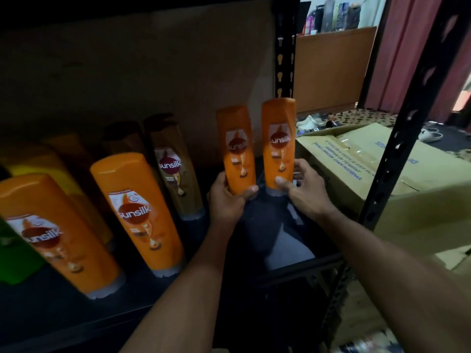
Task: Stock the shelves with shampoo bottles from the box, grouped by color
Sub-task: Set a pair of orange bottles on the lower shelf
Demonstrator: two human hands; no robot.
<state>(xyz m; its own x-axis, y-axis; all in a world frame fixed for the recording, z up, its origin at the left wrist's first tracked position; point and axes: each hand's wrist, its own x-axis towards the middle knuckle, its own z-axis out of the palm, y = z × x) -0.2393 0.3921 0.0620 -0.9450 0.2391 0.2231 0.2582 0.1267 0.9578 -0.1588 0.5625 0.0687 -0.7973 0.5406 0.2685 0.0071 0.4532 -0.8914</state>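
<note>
My left hand (228,197) grips the lower end of one orange shampoo bottle (238,146). My right hand (303,189) grips a second orange shampoo bottle (279,138) just to its right. Both bottles stand upright, cap down, near the back right of the dark shelf (275,240). Two more orange bottles (139,212) (58,233) stand at the front left. A brown bottle (175,174) stands behind them, with other brown ones in shadow. A yellow bottle (38,169) and a green one (15,253) sit at the far left. The cardboard box (397,179) lies open to the right of the rack.
A black perforated upright (397,138) of the rack crosses the right side, and another post (285,47) stands at the back. Sandals (309,122) lie on the floor beyond the box. A brown panel closes the shelf's back.
</note>
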